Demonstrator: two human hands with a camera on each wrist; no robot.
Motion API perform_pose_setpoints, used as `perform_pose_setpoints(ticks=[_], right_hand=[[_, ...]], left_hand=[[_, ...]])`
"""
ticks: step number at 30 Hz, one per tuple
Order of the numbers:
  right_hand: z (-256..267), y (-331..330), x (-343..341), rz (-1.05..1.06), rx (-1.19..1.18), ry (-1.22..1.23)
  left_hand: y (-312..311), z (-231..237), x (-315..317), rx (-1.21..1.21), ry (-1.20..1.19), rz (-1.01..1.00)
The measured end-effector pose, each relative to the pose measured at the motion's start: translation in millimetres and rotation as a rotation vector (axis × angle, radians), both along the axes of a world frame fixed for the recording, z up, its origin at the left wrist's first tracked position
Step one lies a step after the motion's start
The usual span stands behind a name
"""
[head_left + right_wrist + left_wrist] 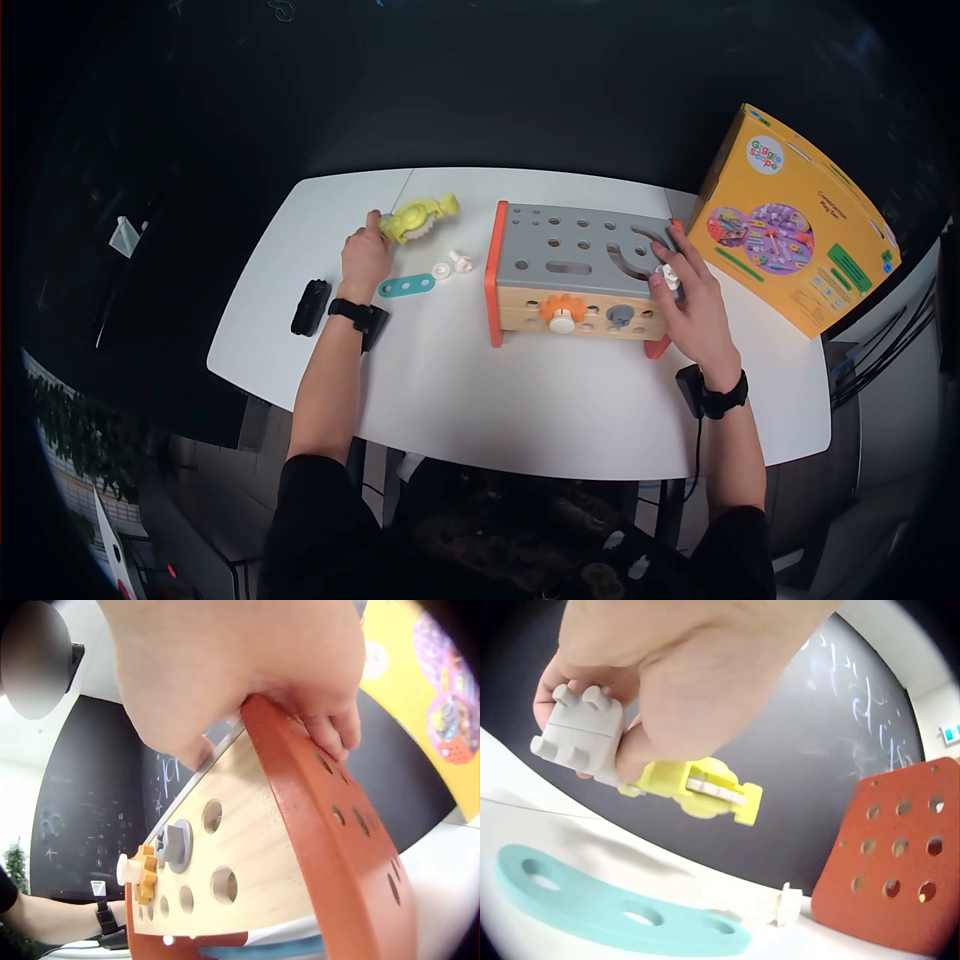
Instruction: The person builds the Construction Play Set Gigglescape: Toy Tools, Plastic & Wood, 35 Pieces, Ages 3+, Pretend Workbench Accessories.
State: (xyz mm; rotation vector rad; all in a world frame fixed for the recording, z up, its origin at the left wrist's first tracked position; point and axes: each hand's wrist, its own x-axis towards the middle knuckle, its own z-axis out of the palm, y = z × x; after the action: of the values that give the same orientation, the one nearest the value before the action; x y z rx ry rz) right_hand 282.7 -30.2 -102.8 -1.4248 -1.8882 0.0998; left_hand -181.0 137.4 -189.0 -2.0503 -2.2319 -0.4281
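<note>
My left hand (pixel 367 260) holds a yellow toy tool with a grey part (pixel 581 739), raised off the table; the yellow body (pixel 697 787) extends to the right of my fingers in the left wrist view. A teal strip with holes (pixel 406 286) and white pieces (pixel 455 264) lie just below it. My right hand (pixel 697 300) rests on the right end of the toy workbench (pixel 540 250), fingers over its orange-red side panel (pixel 300 817). A white piece (pixel 668 277) is by my right thumb. An orange gear (pixel 562 312) and a grey bolt (pixel 175 846) sit on the bench's front.
A yellow box (pixel 800 225) stands at the table's right back. A black object (pixel 311 307) lies on the left side of the white table (pixel 440 400). Behind the table is a dark board (pixel 480 90).
</note>
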Motion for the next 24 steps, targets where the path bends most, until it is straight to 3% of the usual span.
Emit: perform_pose_setpoints(ticks=[2,8,9,11,14,20,21,24], right_hand=[[-5.1,5.2,4.5,0.013,0.035,-0.029],[-2.5,8.9,4.1,0.054,0.0,0.015],[-4.3,10.9,5.7,0.067,0.022,-0.001],[1.0,9.6,2.5,0.074,-0.006,0.018],[1.8,12.0,1.9,0.091,-0.028,0.041],[-7.0,21.4,4.2,0.115,0.054,0.015],[-9.1,22.4,4.7,0.124,0.097,0.003],[-8.8,21.9,4.0,0.12,0.082,0.011]], left_hand=[[-8.7,12.9,6.9,0.204,-0.253,-0.095],[-30.3,63.2,41.9,0.414,-0.521,-0.34],[-37.6,76.0,50.3,0.416,-0.522,-0.339],[-56.2,105.7,72.0,0.167,-0.766,-0.298],[-54.5,106.3,84.8,0.255,-0.883,-0.447],[-59.4,115.6,115.2,0.304,-0.954,-0.687],[-61.7,117.9,118.3,0.339,-0.863,-0.689],[-64.8,123.3,125.6,0.315,-0.919,-0.705]])
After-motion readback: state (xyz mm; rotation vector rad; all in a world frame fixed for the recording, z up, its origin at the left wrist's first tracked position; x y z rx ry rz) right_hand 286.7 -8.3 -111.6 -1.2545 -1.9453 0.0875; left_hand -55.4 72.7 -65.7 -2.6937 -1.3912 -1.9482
